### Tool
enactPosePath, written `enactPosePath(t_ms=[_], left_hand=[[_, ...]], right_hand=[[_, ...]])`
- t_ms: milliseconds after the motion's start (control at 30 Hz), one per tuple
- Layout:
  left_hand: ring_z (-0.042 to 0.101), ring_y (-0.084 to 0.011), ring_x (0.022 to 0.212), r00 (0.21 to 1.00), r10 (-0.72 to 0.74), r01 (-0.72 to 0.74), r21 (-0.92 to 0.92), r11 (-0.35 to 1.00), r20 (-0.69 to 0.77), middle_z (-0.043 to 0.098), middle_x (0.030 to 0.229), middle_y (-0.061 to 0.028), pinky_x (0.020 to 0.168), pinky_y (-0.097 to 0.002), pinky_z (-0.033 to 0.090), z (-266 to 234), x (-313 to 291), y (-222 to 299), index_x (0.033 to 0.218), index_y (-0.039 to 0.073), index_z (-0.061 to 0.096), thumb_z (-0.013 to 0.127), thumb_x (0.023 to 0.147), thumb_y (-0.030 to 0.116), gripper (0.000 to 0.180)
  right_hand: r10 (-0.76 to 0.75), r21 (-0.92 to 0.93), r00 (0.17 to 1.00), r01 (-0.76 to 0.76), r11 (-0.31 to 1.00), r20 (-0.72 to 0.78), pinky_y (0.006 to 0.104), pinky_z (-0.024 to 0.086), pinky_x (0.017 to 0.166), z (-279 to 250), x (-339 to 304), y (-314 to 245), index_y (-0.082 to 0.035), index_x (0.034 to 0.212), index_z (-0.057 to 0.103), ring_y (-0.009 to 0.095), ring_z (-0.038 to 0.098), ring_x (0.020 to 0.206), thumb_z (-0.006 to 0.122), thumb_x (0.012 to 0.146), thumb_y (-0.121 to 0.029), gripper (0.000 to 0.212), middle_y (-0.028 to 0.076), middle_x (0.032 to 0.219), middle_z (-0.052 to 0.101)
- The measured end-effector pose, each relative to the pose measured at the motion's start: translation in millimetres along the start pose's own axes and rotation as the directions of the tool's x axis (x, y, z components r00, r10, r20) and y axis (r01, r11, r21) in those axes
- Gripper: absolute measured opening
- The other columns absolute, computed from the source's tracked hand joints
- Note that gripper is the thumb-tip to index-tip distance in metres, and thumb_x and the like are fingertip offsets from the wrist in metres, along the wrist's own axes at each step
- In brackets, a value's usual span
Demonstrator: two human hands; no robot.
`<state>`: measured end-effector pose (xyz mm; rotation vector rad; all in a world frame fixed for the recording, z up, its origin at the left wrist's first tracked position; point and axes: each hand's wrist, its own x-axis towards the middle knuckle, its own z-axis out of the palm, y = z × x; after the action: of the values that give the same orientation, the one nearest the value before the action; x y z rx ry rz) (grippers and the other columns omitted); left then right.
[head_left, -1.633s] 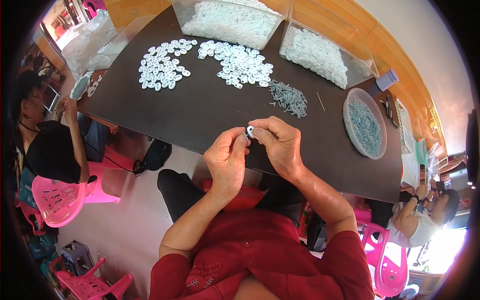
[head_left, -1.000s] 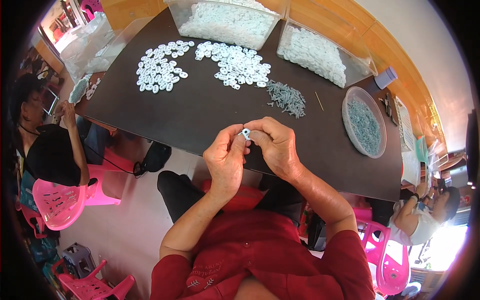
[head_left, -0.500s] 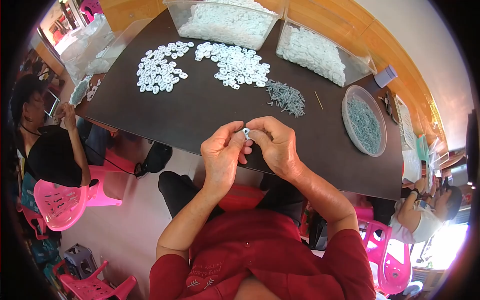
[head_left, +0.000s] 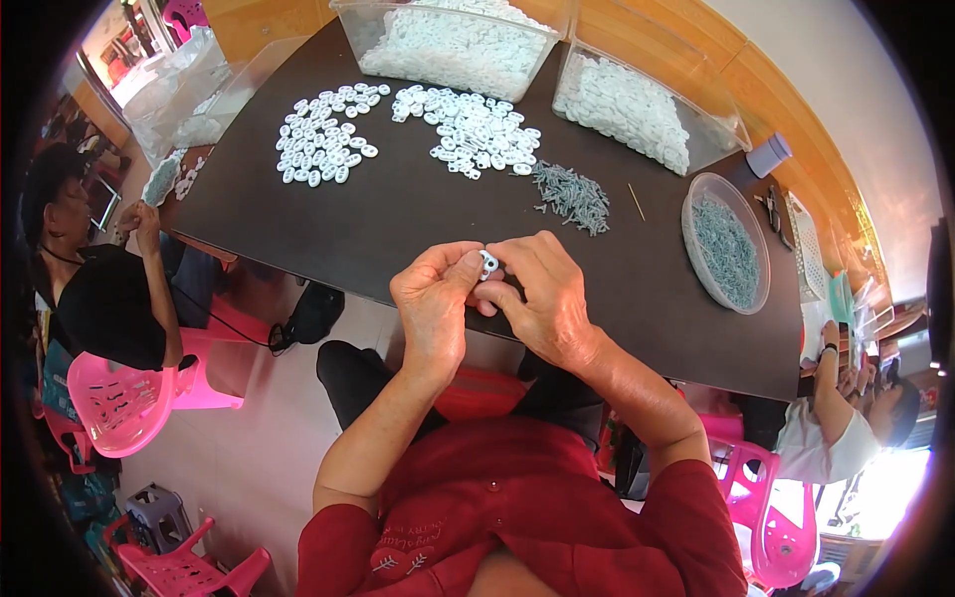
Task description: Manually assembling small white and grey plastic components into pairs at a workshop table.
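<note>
Between the thumb and fingers of my left hand (head_left: 434,298), a small white oval plastic piece with holes (head_left: 487,264) is pinched above the table's near edge. My right hand (head_left: 545,294) is close against its right side, thumb and forefinger apart around it. Whether the right fingertips touch the piece is hard to make out. Farther back lie a loose pile of like white pieces (head_left: 487,134) and another group of white ovals (head_left: 316,144). To their right is a heap of small grey plastic pins (head_left: 572,197).
Two clear bins (head_left: 448,75) (head_left: 622,114) of white pieces stand at the back. A round tub (head_left: 688,229) of grey pins sits right, near a thin stick (head_left: 637,202) and a lilac cup (head_left: 769,154). Other people (head_left: 99,269) (head_left: 841,423) sit at left and right.
My right thumb has drawn down off the white piece and the right fingers have spread. The piece now shows more of its face in my left hand.
</note>
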<state>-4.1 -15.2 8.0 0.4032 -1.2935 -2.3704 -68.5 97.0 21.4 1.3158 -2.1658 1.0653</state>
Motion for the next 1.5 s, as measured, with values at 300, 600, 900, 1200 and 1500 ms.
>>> enactPosePath(t_ms=[300, 600, 900, 1200, 1500], left_hand=[[0.055, -0.0114, 0.060, 0.995, -0.023, 0.025, -0.024, 0.999, 0.093, 0.064, 0.083, -0.0107, 0.054, -0.0217, 0.045, -7, -6, 5, 0.100, -0.008, 0.061, 0.057, 0.088, 0.002, 0.017], [0.053, -0.0126, 0.062, 0.984, 0.127, -0.128, 0.001, 0.992, 0.123, 0.063, 0.084, -0.0094, 0.056, -0.0231, 0.045, -9, -10, -5, 0.105, -0.007, 0.062, 0.061, 0.087, 0.006, 0.022], [0.052, -0.0105, 0.064, 0.965, 0.247, -0.250, 0.032, 0.968, 0.091, 0.062, 0.085, -0.0078, 0.056, -0.0213, 0.044, -8, -13, -11, 0.107, -0.005, 0.062, 0.059, 0.088, 0.007, 0.023], [0.052, -0.0090, 0.071, 0.968, 0.232, -0.232, -0.003, 0.973, 0.100, 0.060, 0.091, -0.0063, 0.061, -0.0206, 0.045, -8, -18, -10, 0.110, -0.005, 0.060, 0.056, 0.090, 0.006, 0.023], [0.052, -0.0089, 0.071, 0.945, 0.318, -0.322, 0.044, 0.946, 0.080, 0.058, 0.089, -0.0055, 0.062, -0.0210, 0.045, -8, -25, -9, 0.110, -0.005, 0.060, 0.056, 0.090, 0.005, 0.022]], right_hand=[[0.115, 0.148, 0.993, -0.109, 0.983, -0.031, 0.0343, 0.045, 0.061, -3, -3, -4, 0.000, 0.090, 0.063, 0.024, 0.054, 0.068, 0.068, 0.064, -0.002, 0.026, 0.008, 0.076, 0.061], [0.190, 0.266, 0.982, -0.182, 0.947, -0.004, 0.0326, 0.045, 0.060, -3, -8, -7, 0.001, 0.094, 0.062, 0.022, 0.054, 0.067, 0.068, 0.067, -0.001, 0.028, 0.008, 0.077, 0.061], [0.215, 0.232, 0.975, -0.196, 0.953, -0.056, 0.0330, 0.046, 0.060, 0, -12, -14, 0.000, 0.099, 0.061, 0.022, 0.054, 0.067, 0.069, 0.067, 0.002, 0.033, 0.009, 0.080, 0.062], [0.184, 0.271, 0.976, -0.149, 0.951, -0.112, 0.0271, 0.044, 0.059, 4, -11, -20, 0.002, 0.104, 0.062, 0.016, 0.052, 0.065, 0.066, 0.072, 0.006, 0.033, 0.007, 0.075, 0.059], [0.105, 0.293, 0.974, -0.042, 0.955, -0.202, 0.0264, 0.043, 0.057, 12, -14, -22, 0.005, 0.103, 0.060, 0.016, 0.051, 0.064, 0.065, 0.073, 0.008, 0.031, 0.009, 0.076, 0.059]])
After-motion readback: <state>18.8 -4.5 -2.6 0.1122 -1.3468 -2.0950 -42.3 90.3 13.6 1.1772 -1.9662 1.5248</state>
